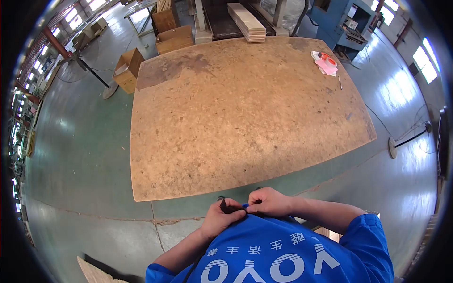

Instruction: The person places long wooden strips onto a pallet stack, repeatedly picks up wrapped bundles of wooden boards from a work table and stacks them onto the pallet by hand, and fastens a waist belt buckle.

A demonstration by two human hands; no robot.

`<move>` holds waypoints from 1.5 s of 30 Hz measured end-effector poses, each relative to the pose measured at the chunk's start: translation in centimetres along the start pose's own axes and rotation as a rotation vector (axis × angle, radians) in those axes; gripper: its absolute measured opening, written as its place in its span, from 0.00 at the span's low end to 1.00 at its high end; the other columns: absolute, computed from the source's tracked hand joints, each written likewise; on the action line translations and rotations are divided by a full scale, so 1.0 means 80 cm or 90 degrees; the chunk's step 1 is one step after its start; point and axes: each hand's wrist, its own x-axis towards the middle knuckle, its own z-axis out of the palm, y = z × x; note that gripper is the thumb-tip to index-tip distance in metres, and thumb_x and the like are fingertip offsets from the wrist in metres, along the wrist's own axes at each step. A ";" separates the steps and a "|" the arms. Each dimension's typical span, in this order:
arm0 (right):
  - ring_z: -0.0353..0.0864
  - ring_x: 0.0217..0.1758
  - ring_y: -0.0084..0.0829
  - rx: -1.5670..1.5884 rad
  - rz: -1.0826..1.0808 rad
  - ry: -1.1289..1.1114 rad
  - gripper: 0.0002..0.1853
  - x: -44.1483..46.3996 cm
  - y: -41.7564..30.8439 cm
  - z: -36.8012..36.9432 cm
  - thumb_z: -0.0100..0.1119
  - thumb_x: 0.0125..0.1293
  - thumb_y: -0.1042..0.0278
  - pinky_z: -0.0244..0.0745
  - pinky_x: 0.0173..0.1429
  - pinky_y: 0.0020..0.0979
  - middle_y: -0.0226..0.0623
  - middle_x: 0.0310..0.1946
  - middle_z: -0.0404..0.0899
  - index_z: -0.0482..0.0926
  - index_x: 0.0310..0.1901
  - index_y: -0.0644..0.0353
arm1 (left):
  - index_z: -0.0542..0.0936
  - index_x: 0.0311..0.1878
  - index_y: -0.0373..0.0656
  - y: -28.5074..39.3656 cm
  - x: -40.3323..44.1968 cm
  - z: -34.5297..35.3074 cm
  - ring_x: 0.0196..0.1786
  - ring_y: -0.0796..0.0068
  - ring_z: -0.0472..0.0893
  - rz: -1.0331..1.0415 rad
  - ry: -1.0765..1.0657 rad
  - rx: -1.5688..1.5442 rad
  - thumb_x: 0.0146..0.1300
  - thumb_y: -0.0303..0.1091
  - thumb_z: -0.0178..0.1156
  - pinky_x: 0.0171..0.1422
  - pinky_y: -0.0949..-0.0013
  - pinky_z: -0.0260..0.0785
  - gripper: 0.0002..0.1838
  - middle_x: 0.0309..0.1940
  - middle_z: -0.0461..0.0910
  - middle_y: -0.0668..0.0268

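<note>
Both hands are close together at my waist, in front of a blue apron (pixel 264 240) with white lettering. A black strap (pixel 223 204) sticks up from the fingers of my left hand (pixel 221 219), which are closed on it. My right hand (pixel 271 203) is pinched shut just to the right, at the dark strap between the two hands. Its fingertips partly hide what they grip. Beyond the hands is the near edge of a large, worn brown table (pixel 245 118).
A stack of long pale boards (pixel 247 23) lies behind the table. Papers with a red-and-white tape roll (pixel 326 61) rest at its far right. Cardboard boxes (pixel 127 70) stand at the far left, a blue machine (pixel 342 28) at the back right, and a pole stand (pixel 392 147) at right.
</note>
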 end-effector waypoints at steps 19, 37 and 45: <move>0.79 0.32 0.35 -0.139 -0.060 -0.034 0.13 0.010 -0.010 -0.001 0.64 0.61 0.61 0.72 0.38 0.35 0.43 0.28 0.81 0.78 0.29 0.64 | 0.82 0.39 0.41 0.047 0.006 -0.021 0.41 0.51 0.81 0.218 -0.180 0.758 0.59 0.31 0.60 0.45 0.54 0.74 0.07 0.36 0.81 0.56; 0.84 0.32 0.38 -0.176 -0.127 -0.062 0.20 0.036 -0.022 -0.005 0.65 0.55 0.52 0.76 0.40 0.36 0.46 0.28 0.84 0.84 0.33 0.65 | 0.82 0.36 0.41 0.018 0.009 -0.021 0.31 0.58 0.82 0.427 0.001 0.566 0.51 0.21 0.64 0.32 0.64 0.72 0.08 0.29 0.81 0.59; 0.82 0.32 0.35 -0.126 -0.038 -0.095 0.16 0.057 -0.026 0.008 0.62 0.53 0.59 0.73 0.36 0.35 0.46 0.28 0.83 0.82 0.32 0.68 | 0.82 0.33 0.41 0.006 0.005 -0.027 0.27 0.63 0.79 0.409 0.040 0.503 0.51 0.20 0.65 0.30 0.67 0.69 0.06 0.25 0.78 0.62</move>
